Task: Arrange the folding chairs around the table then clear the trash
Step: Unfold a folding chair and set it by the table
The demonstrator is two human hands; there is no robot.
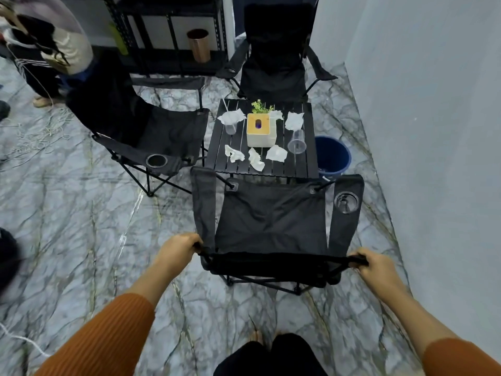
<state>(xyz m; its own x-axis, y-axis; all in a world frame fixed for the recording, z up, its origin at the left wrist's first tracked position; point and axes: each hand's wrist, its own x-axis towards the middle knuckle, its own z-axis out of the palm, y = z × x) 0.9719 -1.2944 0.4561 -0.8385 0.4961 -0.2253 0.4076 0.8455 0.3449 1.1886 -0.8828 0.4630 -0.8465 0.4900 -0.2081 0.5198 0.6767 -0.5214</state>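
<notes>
Three black folding chairs stood around a small black slatted tabletop (pixel 295 164) on the marble floor (pixel 81 226): the near chair (pixel 271 226) against the tabletop's near edge, a second chair (pixel 151 131) beside its left edge, a third chair (pixel 273 66) at its far edge. A blue bin (pixel 334 156) sat on the floor just beside the right edge. The left hand (pixel 180 246) and right hand (pixel 375 267) each had fingers closed on a top corner of the near chair's backrest. A white tissue box (pixel 261 130) stood mid-tabletop, a clear cup (pixel 296 142) tipped toward the right edge, another cup (pixel 231 128) toward the far left corner, and crumpled tissues (pixel 256 158) lay along the near edge.
</notes>
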